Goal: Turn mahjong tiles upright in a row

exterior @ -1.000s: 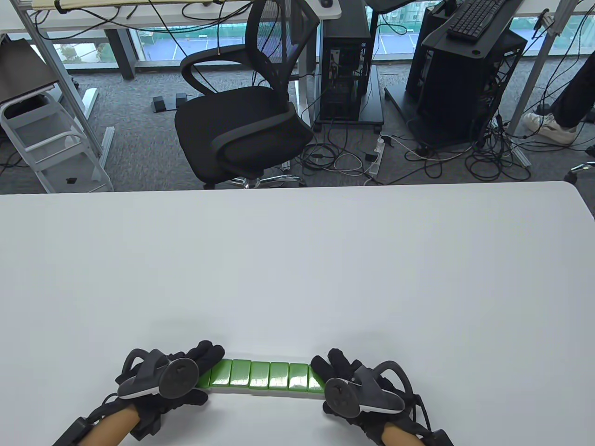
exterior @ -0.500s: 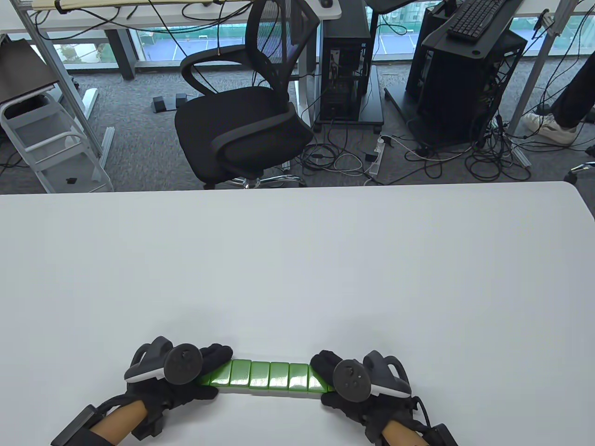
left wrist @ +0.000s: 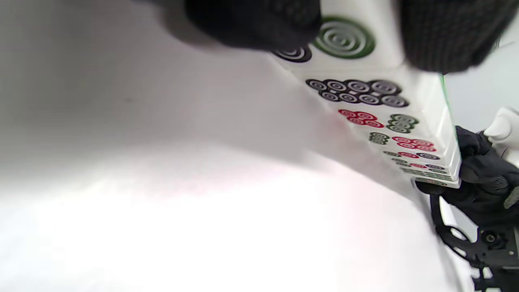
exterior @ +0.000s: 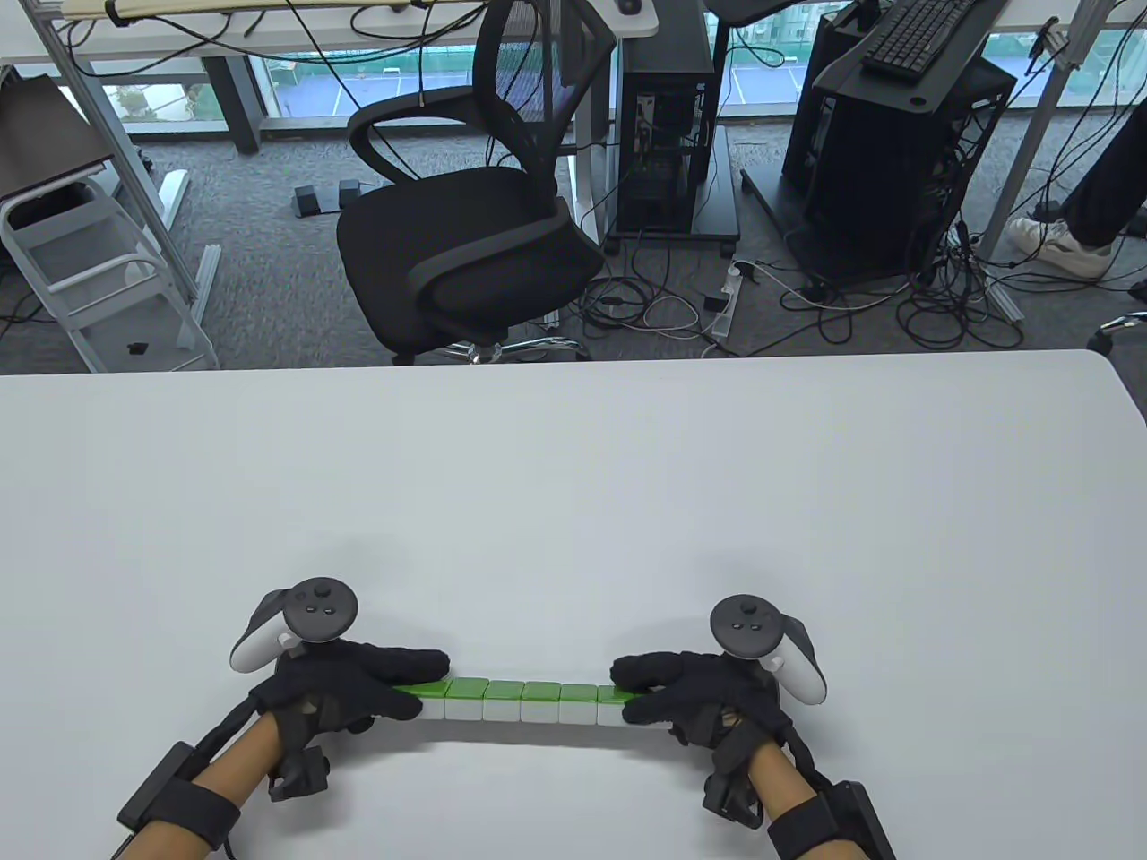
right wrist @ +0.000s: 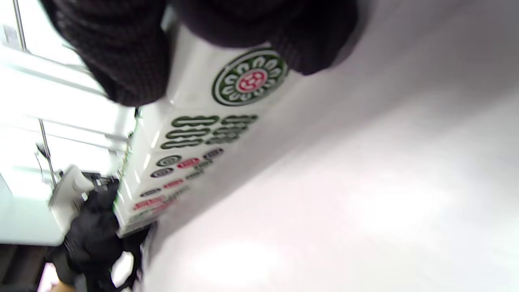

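Tiles: a row of mahjong tiles (exterior: pixel 522 700) stands upright near the table's front edge, touching side to side, green backs on top and white faces toward the camera.
Left hand: the left hand (exterior: pixel 345 685) grips the row's left end, fingers (exterior: pixel 412 665) behind it and thumb in front.
Right hand: the right hand (exterior: pixel 703 694) grips the right end the same way.
Trackers: one sits on the back of each hand.
Table: a white table (exterior: pixel 573 484).
Background: a black office chair (exterior: pixel 466 224), computer towers, floor cables.
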Demonstrator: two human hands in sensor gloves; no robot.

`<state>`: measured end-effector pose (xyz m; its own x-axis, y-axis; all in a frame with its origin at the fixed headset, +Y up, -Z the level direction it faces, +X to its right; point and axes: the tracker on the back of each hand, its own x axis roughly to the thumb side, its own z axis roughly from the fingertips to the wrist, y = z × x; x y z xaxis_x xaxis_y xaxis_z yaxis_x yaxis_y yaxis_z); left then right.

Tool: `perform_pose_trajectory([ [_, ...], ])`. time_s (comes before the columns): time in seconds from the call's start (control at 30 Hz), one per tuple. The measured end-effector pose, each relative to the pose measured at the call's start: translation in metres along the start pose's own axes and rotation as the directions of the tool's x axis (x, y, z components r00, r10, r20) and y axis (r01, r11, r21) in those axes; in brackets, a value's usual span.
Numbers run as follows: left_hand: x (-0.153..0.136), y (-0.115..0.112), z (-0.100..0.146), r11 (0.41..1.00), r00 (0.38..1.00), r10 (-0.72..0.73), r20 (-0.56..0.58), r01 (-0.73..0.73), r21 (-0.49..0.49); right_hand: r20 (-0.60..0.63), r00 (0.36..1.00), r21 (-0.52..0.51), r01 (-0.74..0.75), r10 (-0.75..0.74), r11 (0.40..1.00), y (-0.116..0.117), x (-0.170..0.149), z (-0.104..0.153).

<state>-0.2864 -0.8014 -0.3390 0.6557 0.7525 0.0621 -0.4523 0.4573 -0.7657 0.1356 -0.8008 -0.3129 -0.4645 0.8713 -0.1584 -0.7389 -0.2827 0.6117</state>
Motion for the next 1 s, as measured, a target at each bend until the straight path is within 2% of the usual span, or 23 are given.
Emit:
perform_pose_trajectory([
  [0.13,-0.001,0.005,-0.004,0.999,0.999,0.046,-0.006,-0.046,0.005,-0.008,1.000,-0.010,-0.015,0.015,1.000,-0.003,0.002,-0.004],
  [0.3,0.003,0.006,-0.003,0.999,1.000,0.028,0.003,-0.028,0.046,0.006,0.999,-0.019,-0.037,0.038,0.999,-0.001,0.003,-0.003],
  [0.37,0.008,0.006,0.000,0.997,1.000,-0.015,0.001,0.015,0.081,0.010,0.999,-0.030,-0.044,0.045,0.999,-0.001,0.003,-0.003],
  [0.5,0.026,0.006,0.009,0.949,0.981,-0.189,-0.052,0.196,0.246,0.018,0.988,-0.133,-0.151,0.154,0.980,-0.001,0.011,0.001],
  [0.63,0.034,0.001,0.018,0.907,0.955,-0.281,-0.092,0.295,0.299,-0.006,0.943,-0.278,-0.320,0.332,0.906,0.000,0.019,0.011],
  [0.77,0.040,0.001,0.039,0.843,0.943,-0.313,-0.109,0.329,0.426,0.026,0.929,-0.410,-0.327,0.369,0.852,-0.007,0.027,0.036],
  [0.8,0.045,0.002,0.050,0.814,0.947,-0.307,-0.098,0.314,0.489,0.034,0.924,-0.465,-0.324,0.382,0.824,-0.011,0.030,0.047],
  [0.9,0.063,0.004,0.079,0.740,0.923,-0.368,-0.111,0.363,0.566,0.044,0.892,-0.589,-0.340,0.450,0.733,-0.019,0.036,0.077],
  [1.0,0.077,0.002,0.105,0.643,0.883,-0.451,-0.129,0.422,0.639,0.094,0.859,-0.690,-0.307,0.502,0.655,-0.019,0.039,0.101],
])
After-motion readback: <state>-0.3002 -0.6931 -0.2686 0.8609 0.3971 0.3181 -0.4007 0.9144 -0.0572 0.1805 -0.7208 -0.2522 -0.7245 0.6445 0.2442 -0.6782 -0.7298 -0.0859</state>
